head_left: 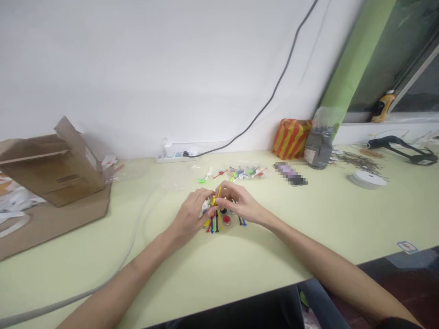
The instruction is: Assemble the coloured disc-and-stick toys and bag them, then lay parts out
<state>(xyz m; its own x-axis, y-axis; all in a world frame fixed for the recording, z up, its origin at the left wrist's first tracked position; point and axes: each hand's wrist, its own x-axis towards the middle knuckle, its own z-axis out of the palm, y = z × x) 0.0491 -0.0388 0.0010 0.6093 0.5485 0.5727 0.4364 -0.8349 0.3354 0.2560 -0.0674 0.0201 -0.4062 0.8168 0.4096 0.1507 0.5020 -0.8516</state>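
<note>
At the middle of the table [260, 256], the left hand [188, 217] and the right hand [238, 201] are mostly closed, and their fingers grip together a small yellow piece [215, 200]. Just under the hands lie coloured plastic sticks [215, 224] and a red cap [226, 219]. Farther, toward the back edge, there are small coloured parts [245, 173] on clear plastic. A cardboard box [58, 164] sits at the left edge, a white roll [367, 179] lies on the right, and a power strip [176, 155] stands against the wall [137, 68].
</note>
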